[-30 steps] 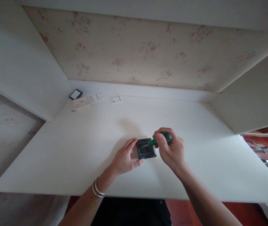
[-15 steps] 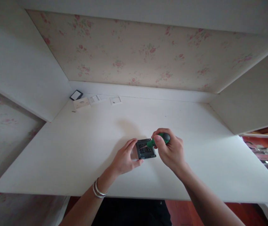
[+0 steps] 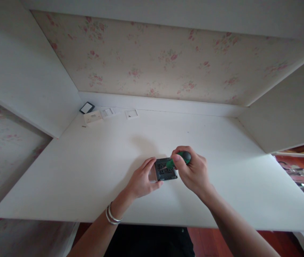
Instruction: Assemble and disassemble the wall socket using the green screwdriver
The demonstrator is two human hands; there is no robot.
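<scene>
A small dark square electrical module (image 3: 165, 174), perhaps a wall socket or switch seen from the back, is near the front middle of the white desk. My left hand (image 3: 143, 179) grips it from the left, fingers on the far edge and thumb on the near edge. Wrapped in my right hand (image 3: 193, 169) is a screwdriver (image 3: 170, 164) with a green and black handle. It tilts down to the left, its shaft over the module's face. Whether its tip sits in a screw is too small to tell.
On the desk (image 3: 93, 171), at the back left, lie a black-framed plate (image 3: 87, 107), a white faceplate (image 3: 93, 117), a clear piece (image 3: 107, 112), a small white frame (image 3: 132, 114) and a tiny dark screw-like bit (image 3: 83, 126). Side panels and a papered wall enclose the desk.
The screwdriver handle and my right hand have shifted very slightly left. My left hand and the module stay in place.
</scene>
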